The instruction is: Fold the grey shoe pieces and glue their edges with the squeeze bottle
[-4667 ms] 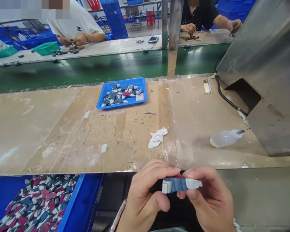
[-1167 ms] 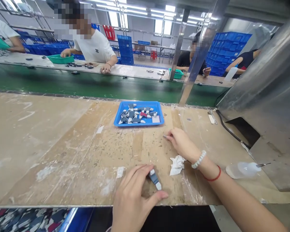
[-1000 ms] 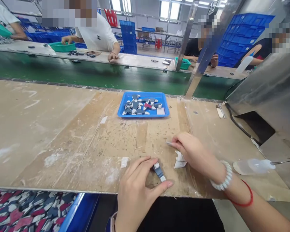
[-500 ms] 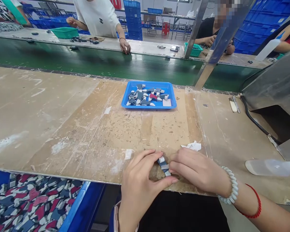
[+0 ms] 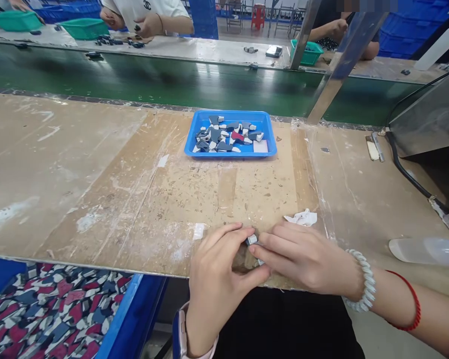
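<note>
Close to the table's front edge, a small dark blue and white piece [image 5: 252, 240] is between my two hands. My left hand [image 5: 222, 279] curves around its left side, with fingertips at its upper end and the thumb at its lower end. My right hand [image 5: 303, 254] lies over the piece from the right, its fingers bent and covering most of it. Farther back on the table stands a blue tray [image 5: 230, 155] with several dark blue and white pieces and one red and white piece [image 5: 239, 136].
A white scrap [image 5: 302, 218] lies behind my right hand, and a clear bottle [image 5: 422, 251] on the right. At lower left is a blue bin [image 5: 121, 319] full of pieces. Beyond the green conveyor belt [image 5: 142, 80], people work at another table [image 5: 224, 50].
My right hand's fingers have moved left over the piece, covering more of it. The view has tilted down slightly. Across the belt, a person's hand has drawn back from the table edge.
</note>
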A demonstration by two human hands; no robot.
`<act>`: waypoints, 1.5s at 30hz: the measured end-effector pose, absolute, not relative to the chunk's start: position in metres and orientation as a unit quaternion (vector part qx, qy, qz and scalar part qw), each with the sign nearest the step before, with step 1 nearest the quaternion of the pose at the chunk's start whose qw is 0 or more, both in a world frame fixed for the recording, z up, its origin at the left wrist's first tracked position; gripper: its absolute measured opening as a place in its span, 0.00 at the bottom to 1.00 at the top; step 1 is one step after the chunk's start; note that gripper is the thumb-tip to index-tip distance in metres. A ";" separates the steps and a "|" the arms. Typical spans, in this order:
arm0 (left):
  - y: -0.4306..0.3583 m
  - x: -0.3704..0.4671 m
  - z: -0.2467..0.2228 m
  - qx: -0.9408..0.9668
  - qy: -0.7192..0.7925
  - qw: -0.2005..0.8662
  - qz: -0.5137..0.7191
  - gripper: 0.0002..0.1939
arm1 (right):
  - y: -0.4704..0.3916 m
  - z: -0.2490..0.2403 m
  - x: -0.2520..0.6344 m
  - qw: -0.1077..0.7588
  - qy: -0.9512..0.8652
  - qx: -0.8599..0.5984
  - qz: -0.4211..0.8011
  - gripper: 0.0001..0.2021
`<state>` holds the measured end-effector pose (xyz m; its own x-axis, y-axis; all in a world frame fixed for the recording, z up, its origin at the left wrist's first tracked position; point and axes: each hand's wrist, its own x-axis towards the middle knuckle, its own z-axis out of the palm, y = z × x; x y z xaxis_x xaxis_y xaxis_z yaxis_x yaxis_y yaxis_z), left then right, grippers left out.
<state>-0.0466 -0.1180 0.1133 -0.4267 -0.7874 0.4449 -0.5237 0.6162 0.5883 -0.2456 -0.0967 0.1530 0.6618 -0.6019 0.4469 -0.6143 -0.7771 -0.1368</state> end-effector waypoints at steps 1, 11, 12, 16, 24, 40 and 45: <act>-0.117 -0.046 0.114 0.402 -0.822 0.357 -0.189 0.22 | -0.096 0.152 -0.245 0.007 -0.336 0.910 0.241 0.14; -0.116 -0.048 0.112 0.416 -0.810 0.364 -0.195 0.24 | -0.085 0.151 -0.258 0.075 -0.364 0.898 0.236 0.10; -0.117 -0.048 0.112 0.419 -0.809 0.363 -0.195 0.25 | -0.083 0.152 -0.261 0.074 -0.363 0.898 0.236 0.10; -0.117 -0.047 0.113 0.420 -0.808 0.364 -0.195 0.25 | -0.077 0.150 -0.266 0.049 -0.377 0.884 0.273 0.09; -0.119 -0.047 0.112 0.413 -0.816 0.356 -0.191 0.25 | -0.094 0.140 -0.245 0.097 -0.315 0.890 0.315 0.13; -0.117 -0.050 0.113 0.429 -0.800 0.364 -0.208 0.24 | -0.076 0.141 -0.253 0.076 -0.367 0.873 0.312 0.09; -0.118 -0.049 0.111 0.418 -0.811 0.359 -0.194 0.24 | -0.087 0.138 -0.240 0.067 -0.366 0.879 0.299 0.12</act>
<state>-0.0487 -0.1176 0.1114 -0.3918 -0.8182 0.4207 -0.5400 0.5748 0.6149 -0.2397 -0.0871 0.1376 0.5530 -0.6025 0.5755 -0.6833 -0.7232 -0.1006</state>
